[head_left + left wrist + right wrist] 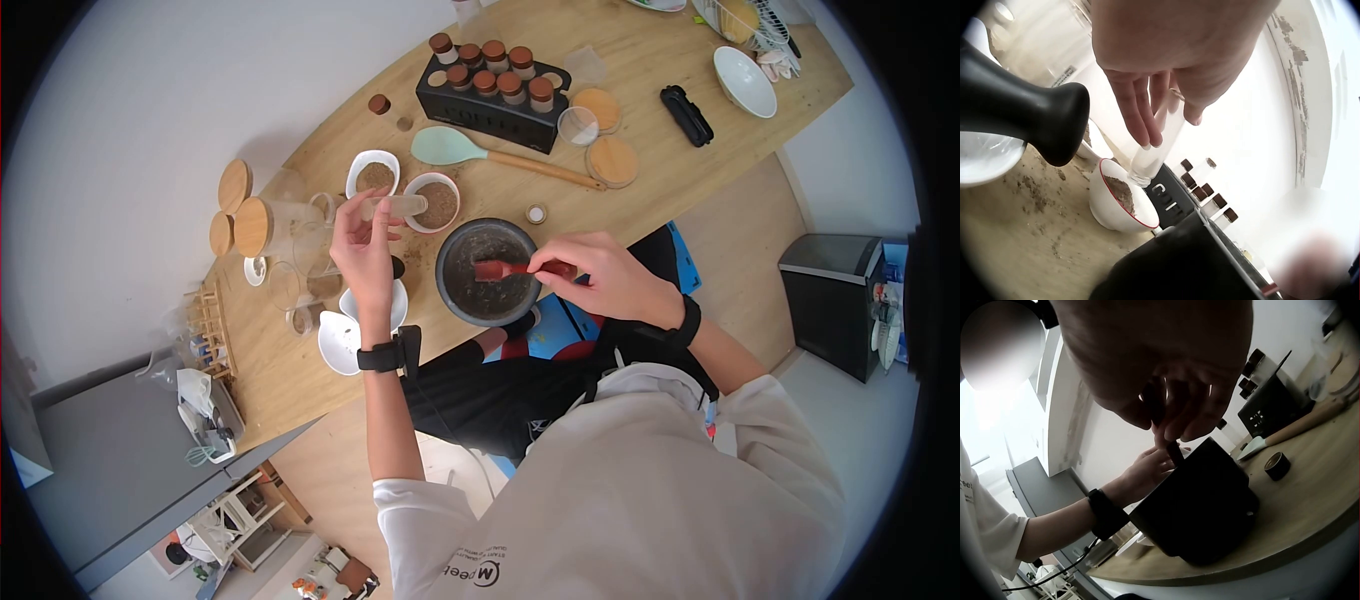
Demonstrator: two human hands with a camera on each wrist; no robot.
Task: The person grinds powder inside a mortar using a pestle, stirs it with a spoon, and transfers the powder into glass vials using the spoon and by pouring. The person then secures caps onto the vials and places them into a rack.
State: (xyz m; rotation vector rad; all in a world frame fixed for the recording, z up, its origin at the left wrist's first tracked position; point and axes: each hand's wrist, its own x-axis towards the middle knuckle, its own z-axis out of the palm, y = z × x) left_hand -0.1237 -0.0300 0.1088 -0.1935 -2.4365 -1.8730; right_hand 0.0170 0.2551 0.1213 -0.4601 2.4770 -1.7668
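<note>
My left hand (367, 245) pinches a clear glass vial (400, 206) between thumb and fingers. The vial's mouth (1140, 180) points down at the rim of a red-rimmed white bowl (1102, 200) that holds brown powder (438, 205). With my right hand (600, 275) I grip the handle of a small red brush (492, 270). Its head lies inside a dark grey mortar (448, 287), whose inner wall carries brown residue. In the right wrist view the mortar (1200, 503) appears as a dark shape below the right hand, hiding the brush head.
A black rack (490, 122) holds several brown-capped vials. Before it lies a mint spatula (447, 146). Another white bowl (360, 160) contains brown powder. A black pestle (1054, 119) stands left of the bowls, with spilled powder (1035, 194) nearby. Wooden-lidded jars (285, 225) are farther left.
</note>
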